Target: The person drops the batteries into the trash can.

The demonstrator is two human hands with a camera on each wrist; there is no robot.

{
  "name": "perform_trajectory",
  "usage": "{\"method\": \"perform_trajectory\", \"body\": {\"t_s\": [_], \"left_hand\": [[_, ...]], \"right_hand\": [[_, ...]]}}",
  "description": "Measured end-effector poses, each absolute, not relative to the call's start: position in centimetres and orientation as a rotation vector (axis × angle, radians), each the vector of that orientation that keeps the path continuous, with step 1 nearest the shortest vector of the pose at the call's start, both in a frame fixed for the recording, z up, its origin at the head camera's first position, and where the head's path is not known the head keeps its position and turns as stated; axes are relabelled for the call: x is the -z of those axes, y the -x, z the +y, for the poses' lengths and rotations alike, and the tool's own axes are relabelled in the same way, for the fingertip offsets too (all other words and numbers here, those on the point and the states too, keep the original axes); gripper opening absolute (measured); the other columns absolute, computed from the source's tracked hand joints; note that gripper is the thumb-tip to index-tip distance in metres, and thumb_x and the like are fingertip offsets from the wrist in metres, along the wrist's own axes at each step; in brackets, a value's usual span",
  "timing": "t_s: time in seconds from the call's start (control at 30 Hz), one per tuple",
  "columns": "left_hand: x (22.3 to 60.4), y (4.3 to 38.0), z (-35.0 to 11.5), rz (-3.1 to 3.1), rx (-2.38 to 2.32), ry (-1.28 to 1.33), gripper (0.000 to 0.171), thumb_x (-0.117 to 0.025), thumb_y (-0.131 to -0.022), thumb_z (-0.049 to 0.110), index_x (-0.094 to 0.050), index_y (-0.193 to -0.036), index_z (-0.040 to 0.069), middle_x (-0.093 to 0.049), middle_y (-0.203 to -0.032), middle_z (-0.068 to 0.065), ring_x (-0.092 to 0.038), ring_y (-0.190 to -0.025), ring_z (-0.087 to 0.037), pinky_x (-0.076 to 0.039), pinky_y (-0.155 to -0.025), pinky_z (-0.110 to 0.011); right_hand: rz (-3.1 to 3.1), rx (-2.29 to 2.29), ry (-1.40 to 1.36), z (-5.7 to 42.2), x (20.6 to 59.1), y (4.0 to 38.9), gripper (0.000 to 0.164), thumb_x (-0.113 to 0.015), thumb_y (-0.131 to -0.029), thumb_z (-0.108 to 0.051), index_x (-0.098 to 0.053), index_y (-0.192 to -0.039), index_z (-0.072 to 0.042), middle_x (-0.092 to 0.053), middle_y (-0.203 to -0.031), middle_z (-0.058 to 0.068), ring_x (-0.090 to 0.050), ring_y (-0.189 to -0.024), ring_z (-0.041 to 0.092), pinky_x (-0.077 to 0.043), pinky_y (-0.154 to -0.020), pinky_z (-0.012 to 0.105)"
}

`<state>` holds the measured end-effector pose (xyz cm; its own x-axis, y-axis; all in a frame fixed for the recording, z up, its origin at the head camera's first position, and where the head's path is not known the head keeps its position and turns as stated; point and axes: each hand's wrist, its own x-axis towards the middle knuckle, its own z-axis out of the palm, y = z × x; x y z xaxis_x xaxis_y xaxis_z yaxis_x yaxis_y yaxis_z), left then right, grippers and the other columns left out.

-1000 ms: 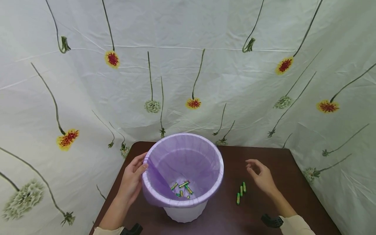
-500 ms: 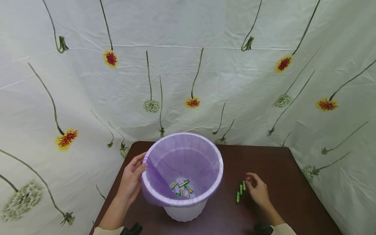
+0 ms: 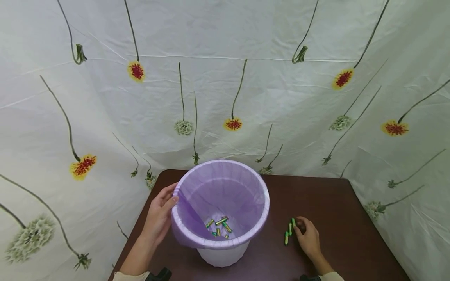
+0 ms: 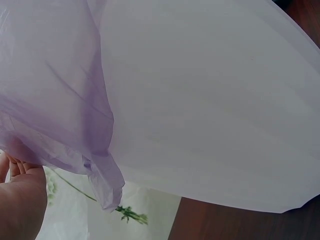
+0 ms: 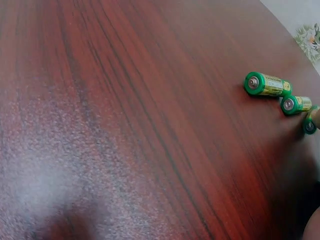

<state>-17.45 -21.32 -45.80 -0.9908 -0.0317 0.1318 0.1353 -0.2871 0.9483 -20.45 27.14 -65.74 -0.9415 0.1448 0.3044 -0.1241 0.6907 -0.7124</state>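
A white trash can point(image 3: 223, 256) lined with a purple trash bag point(image 3: 225, 187) stands on the table, several green-and-gold batteries point(image 3: 221, 221) lying at its bottom. My left hand point(image 3: 158, 214) grips its left rim, thumb over the edge and fingers outside against the bag. Right of the can, three more batteries lie in a staggered row. My right hand point(image 3: 308, 238) has thumb and forefinger at the farthest battery point(image 3: 293, 223). In the right wrist view a fingertip point(image 5: 316, 118) overlaps that battery, while the nearest battery point(image 5: 265, 84) lies apart from the fingers.
The dark reddish-brown table point(image 3: 337, 218) has rounded far corners. A white flower-printed cloth point(image 3: 299, 97) hangs behind it and along both sides. In the left wrist view, a loose fold of the bag point(image 4: 107, 185) hangs down outside the can.
My right hand has come down and toward the body, from above the table to the farthest loose battery. The left hand keeps its grip on the rim, and the batteries lie as before.
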Motion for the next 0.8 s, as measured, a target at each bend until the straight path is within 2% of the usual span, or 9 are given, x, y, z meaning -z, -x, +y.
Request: {"method": "perform_trajectory", "body": {"t_s": [0.27, 0.5, 0.7, 0.8], "left_hand": [[45.83, 17.48, -21.36, -1.818, 2.437, 0.121, 0.046, -0.058, -0.104, 0.003, -0.044, -0.147, -0.007, -0.063, -0.128, -0.008, -0.064, -0.105, -0.016, -0.058, -0.084, -0.031], [45.73, 17.70, -21.35, -1.823, 2.430, 0.119, 0.047, -0.058, -0.104, 0.003, -0.043, -0.148, -0.008, -0.063, -0.128, -0.008, -0.064, -0.105, -0.016, -0.058, -0.084, -0.031], [45.73, 17.64, -21.36, -1.824, 2.433, 0.109, 0.047, -0.057, -0.104, 0.003, -0.043, -0.148, -0.007, -0.063, -0.127, -0.008, -0.064, -0.105, -0.016, -0.058, -0.084, -0.031], [45.79, 17.51, -21.33, -1.824, 2.437, 0.101, 0.047, -0.058, -0.104, 0.003, -0.043, -0.148, -0.006, -0.063, -0.127, -0.008, -0.064, -0.105, -0.017, -0.058, -0.084, -0.031]], "right_hand": [[-2.643, -1.061, 0.125, 27.98, 66.02, 20.29, 0.025, -0.073, -0.094, -0.001, -0.069, -0.117, 0.006, -0.064, -0.111, 0.022, -0.063, -0.100, 0.040, -0.052, -0.082, 0.057], [-2.704, -0.984, 0.089, 28.13, 65.73, 20.59, 0.026, -0.074, -0.096, -0.010, -0.070, -0.118, 0.003, -0.061, -0.116, 0.025, -0.058, -0.107, 0.044, -0.047, -0.088, 0.061], [-2.766, -0.960, 0.143, 27.85, 65.59, 20.47, 0.026, -0.068, -0.100, -0.016, -0.068, -0.120, 0.001, -0.059, -0.126, 0.028, -0.054, -0.114, 0.046, -0.041, -0.093, 0.064], [-2.748, -0.978, 0.157, 27.93, 65.78, 20.50, 0.025, -0.066, -0.102, -0.016, -0.067, -0.120, 0.001, -0.061, -0.123, 0.027, -0.055, -0.113, 0.046, -0.041, -0.092, 0.064]]}}
